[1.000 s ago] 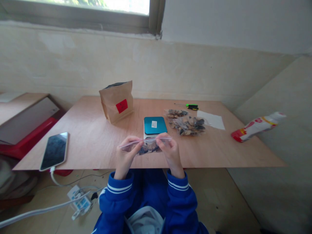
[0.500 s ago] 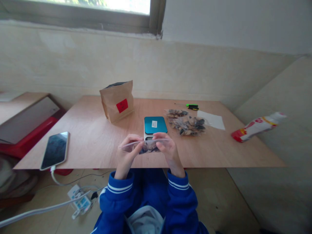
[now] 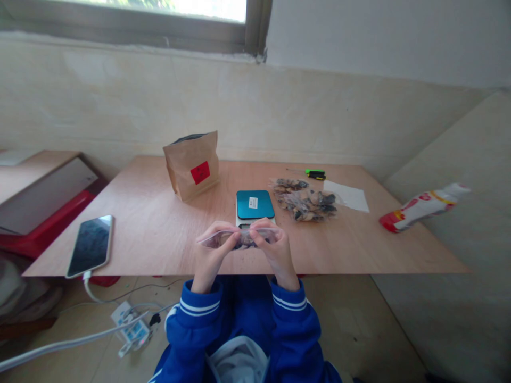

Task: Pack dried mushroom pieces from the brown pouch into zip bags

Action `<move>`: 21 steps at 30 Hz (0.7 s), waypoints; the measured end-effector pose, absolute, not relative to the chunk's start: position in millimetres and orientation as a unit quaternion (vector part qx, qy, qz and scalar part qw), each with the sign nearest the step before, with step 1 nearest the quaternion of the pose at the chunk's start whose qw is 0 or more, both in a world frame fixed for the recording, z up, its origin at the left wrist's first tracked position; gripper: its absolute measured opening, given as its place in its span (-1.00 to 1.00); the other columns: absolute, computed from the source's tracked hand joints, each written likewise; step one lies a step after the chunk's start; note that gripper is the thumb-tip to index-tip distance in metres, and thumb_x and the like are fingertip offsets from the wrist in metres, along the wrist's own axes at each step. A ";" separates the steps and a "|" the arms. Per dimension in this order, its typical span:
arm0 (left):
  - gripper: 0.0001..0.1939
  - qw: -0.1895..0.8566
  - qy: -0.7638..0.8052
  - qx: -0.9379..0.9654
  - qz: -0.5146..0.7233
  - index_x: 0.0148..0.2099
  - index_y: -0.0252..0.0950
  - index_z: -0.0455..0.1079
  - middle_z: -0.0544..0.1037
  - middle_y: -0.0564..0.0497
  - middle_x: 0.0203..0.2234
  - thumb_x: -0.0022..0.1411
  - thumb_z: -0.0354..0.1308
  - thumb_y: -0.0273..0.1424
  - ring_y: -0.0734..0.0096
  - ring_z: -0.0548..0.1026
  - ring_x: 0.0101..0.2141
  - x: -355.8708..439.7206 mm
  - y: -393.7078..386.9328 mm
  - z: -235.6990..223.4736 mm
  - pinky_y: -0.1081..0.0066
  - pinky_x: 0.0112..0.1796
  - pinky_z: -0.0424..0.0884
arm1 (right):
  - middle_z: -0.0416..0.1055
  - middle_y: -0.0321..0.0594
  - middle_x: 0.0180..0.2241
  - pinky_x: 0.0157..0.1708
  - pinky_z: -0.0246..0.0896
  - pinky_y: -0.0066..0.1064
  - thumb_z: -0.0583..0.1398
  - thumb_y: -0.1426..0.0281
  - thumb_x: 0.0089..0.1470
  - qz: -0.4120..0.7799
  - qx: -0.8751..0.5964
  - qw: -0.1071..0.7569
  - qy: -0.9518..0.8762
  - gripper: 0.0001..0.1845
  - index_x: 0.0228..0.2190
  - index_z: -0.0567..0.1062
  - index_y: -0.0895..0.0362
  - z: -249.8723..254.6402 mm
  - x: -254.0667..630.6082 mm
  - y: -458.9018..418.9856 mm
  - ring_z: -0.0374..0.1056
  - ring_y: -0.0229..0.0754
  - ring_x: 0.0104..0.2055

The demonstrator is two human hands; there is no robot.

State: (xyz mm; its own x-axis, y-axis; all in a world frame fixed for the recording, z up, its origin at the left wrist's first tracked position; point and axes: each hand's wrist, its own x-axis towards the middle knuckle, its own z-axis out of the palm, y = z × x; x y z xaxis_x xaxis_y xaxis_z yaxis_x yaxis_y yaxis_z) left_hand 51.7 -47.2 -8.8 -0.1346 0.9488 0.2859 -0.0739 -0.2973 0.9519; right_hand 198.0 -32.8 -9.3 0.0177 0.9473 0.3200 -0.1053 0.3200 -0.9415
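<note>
Both my hands pinch the top edge of a small clear zip bag (image 3: 241,238) with dark dried pieces inside, held just above the near edge of the wooden table (image 3: 159,229). My left hand (image 3: 211,254) grips its left part, fingers closed on the strip. My right hand (image 3: 275,250) grips its right part, thumb and fingers pressed together. Right behind the bag sits a small scale with a teal top (image 3: 254,205).
A brown paper pouch with a red label (image 3: 192,165) stands at the back left. Filled clear bags (image 3: 305,201) lie right of the scale, with white paper (image 3: 346,196) and a green marker (image 3: 315,174). A phone (image 3: 90,246) charges at the left edge. A red-white packet (image 3: 423,206) lies right.
My hands have drawn closer together along the bag's top edge, and the bag has tipped flatter and lower.
</note>
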 end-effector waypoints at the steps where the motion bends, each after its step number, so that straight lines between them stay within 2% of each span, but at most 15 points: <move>1: -0.86 0.409 0.430 0.508 0.624 -0.33 -0.28 0.51 0.57 0.02 -0.42 0.08 0.32 -0.32 0.43 0.54 -0.37 53.3 -47.2 -8.8 0.48 -0.34 0.48 | 0.46 -0.28 -0.44 -0.35 0.33 -0.43 0.31 0.31 -0.03 0.431 -0.390 0.609 -0.540 -0.89 -0.50 0.54 0.08 -9.7 196.1 -32.7 0.40 -0.23 -0.35; 7: -0.82 0.385 0.448 0.481 0.648 -0.36 -0.29 0.48 0.56 0.04 -0.47 0.08 0.32 -0.28 0.41 0.55 -0.40 59.9 -46.6 -7.8 0.47 -0.38 0.49 | 0.45 -0.28 -0.46 -0.40 0.33 -0.42 0.32 0.31 -0.06 0.420 -0.410 0.636 -0.501 -0.87 -0.51 0.54 0.10 -10.0 187.7 -33.0 0.39 -0.22 -0.38; 14: -0.84 0.445 0.395 0.494 0.634 -0.26 -0.28 0.49 0.57 0.03 -0.38 0.09 0.32 -0.34 0.42 0.56 -0.35 55.3 -44.8 -9.4 0.51 -0.38 0.48 | 0.54 -0.26 -0.33 -0.30 0.38 -0.40 0.35 0.30 -0.06 0.497 -0.374 0.574 -0.532 -0.84 -0.37 0.60 0.07 -11.0 193.1 -32.9 0.44 -0.20 -0.28; 21: -0.89 0.406 0.409 0.523 0.628 -0.31 -0.28 0.48 0.55 0.02 -0.38 0.11 0.31 -0.37 0.41 0.54 -0.31 55.2 -44.3 -10.1 0.47 -0.30 0.48 | 0.53 -0.24 -0.38 -0.32 0.39 -0.38 0.33 0.31 -0.01 0.467 -0.375 0.591 -0.540 -0.90 -0.45 0.61 0.07 -13.4 190.0 -31.2 0.44 -0.17 -0.28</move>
